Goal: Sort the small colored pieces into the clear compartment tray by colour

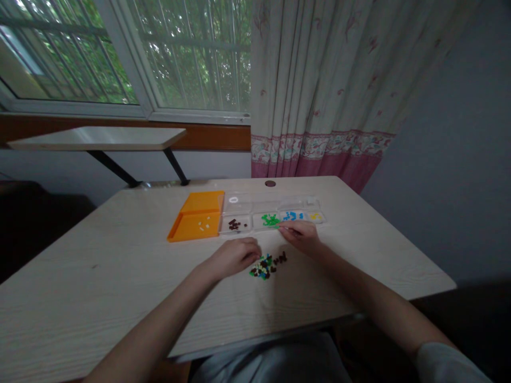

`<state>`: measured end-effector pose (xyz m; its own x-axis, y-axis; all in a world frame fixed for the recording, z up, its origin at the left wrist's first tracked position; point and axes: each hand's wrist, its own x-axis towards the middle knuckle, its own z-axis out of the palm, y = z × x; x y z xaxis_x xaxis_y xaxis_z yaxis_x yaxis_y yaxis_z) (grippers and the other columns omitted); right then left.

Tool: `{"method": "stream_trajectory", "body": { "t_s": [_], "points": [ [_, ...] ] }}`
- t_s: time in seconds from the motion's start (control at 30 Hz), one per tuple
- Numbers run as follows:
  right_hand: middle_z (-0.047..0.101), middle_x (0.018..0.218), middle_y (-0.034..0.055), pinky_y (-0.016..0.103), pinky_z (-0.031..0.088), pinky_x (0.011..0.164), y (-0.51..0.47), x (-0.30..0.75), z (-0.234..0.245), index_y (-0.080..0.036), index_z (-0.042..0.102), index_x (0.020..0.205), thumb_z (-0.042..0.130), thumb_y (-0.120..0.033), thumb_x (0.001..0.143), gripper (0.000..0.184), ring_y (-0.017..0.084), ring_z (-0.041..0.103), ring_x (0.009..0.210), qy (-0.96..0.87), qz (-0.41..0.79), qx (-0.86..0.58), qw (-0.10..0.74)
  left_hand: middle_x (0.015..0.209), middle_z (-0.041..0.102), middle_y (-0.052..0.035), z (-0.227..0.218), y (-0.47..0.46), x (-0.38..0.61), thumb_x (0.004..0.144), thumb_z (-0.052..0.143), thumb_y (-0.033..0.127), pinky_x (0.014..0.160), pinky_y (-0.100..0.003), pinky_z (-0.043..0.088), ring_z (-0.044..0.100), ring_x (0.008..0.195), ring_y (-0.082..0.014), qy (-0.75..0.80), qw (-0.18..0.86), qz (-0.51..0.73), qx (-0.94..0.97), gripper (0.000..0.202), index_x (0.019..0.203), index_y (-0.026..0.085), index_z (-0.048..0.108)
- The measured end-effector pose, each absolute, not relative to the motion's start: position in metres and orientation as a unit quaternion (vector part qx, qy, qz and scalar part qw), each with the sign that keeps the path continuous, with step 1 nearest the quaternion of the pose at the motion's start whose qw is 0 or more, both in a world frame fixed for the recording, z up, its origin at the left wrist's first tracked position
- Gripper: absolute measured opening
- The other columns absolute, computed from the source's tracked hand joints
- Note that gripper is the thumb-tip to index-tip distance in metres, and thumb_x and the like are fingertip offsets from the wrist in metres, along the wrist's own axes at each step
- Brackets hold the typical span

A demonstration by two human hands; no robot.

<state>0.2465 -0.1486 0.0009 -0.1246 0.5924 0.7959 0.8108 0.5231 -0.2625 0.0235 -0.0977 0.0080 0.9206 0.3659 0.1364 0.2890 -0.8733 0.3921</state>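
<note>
While leaning over the pale wooden table, reaching in with both bare forearms from its near edge toward the pile of small mixed pieces. Nearest of all, well short of the pile, grey clothing below the table edge. Left hand resting palm down just left of the pile, knuckles up, fingers curled under and touching its left fringe; cannot tell whether gripping anything beneath them. In the pile itself, green, blue, white and dark brown bits heaped loosely, with a short trail of brown ones off to its right. Right hand just beyond the pile and to its right, thumb and forefinger pinched together and pointing left; too small to tell whether nipping a piece. Beyond the pile, right at those pinched fingertips, a clear box with compartments: brown pieces beyond and left of the pile, green pieces straight beyond it, blue pieces and yellow pieces beyond and to the right. In the back row of the box, a small white ring. Beyond the pile and further left, hard against the box, an orange tray holding a few white bits. Farther beyond the pile, a round hole in the tabletop, then a flowered curtain, a barred window and, far off to the left, a narrow shelf
</note>
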Motion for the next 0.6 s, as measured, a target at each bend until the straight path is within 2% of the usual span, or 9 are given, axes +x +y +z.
{"method": "stream_trajectory", "body": {
  "t_s": [0.2, 0.33, 0.47, 0.6],
  "points": [
    [0.065, 0.057, 0.0004, 0.019, 0.042, 0.054, -0.138, 0.255, -0.005, -0.020, 0.070, 0.083, 0.049, -0.034, 0.082, 0.025, 0.009, 0.056, 0.049, -0.723, -0.091, -0.551, 0.406, 0.084, 0.059, -0.0031, 0.009, -0.099, 0.024, 0.087, 0.037, 0.022, 0.068, -0.020, 0.040, 0.055, 0.077, -0.0131, 0.183, 0.162, 0.098, 0.965, 0.021, 0.087, 0.018, 0.058],
    [0.068, 0.065, 0.0010, 0.020, 0.042, 0.055, -0.129, 0.260, -0.007, -0.020, 0.069, 0.087, 0.048, -0.034, 0.083, 0.025, 0.012, 0.059, 0.055, -0.703, -0.049, -0.620, 0.346, 0.085, 0.058, -0.0042, 0.008, -0.098, 0.024, 0.089, 0.034, 0.024, 0.068, -0.021, 0.041, 0.054, 0.076, -0.0135, 0.210, 0.173, 0.118, 0.955, 0.023, 0.087, 0.017, 0.056],
    [0.070, 0.076, 0.0012, 0.021, 0.043, 0.060, -0.123, 0.262, -0.007, -0.023, 0.068, 0.092, 0.048, -0.035, 0.084, 0.024, 0.014, 0.063, 0.065, -0.674, -0.037, -0.663, 0.323, 0.087, 0.058, -0.0055, 0.006, -0.096, 0.025, 0.090, 0.033, 0.026, 0.071, -0.023, 0.041, 0.054, 0.080, -0.0147, 0.221, 0.195, 0.156, 0.943, 0.025, 0.089, 0.016, 0.056],
    [0.071, 0.077, 0.0013, 0.021, 0.043, 0.059, -0.127, 0.258, -0.009, -0.023, 0.068, 0.092, 0.049, -0.034, 0.084, 0.024, 0.013, 0.063, 0.064, -0.702, -0.022, -0.645, 0.301, 0.083, 0.058, -0.0050, 0.006, -0.095, 0.027, 0.089, 0.037, 0.025, 0.070, -0.024, 0.041, 0.053, 0.077, -0.0146, 0.236, 0.218, 0.197, 0.926, 0.022, 0.084, 0.016, 0.056]
  ]
}}
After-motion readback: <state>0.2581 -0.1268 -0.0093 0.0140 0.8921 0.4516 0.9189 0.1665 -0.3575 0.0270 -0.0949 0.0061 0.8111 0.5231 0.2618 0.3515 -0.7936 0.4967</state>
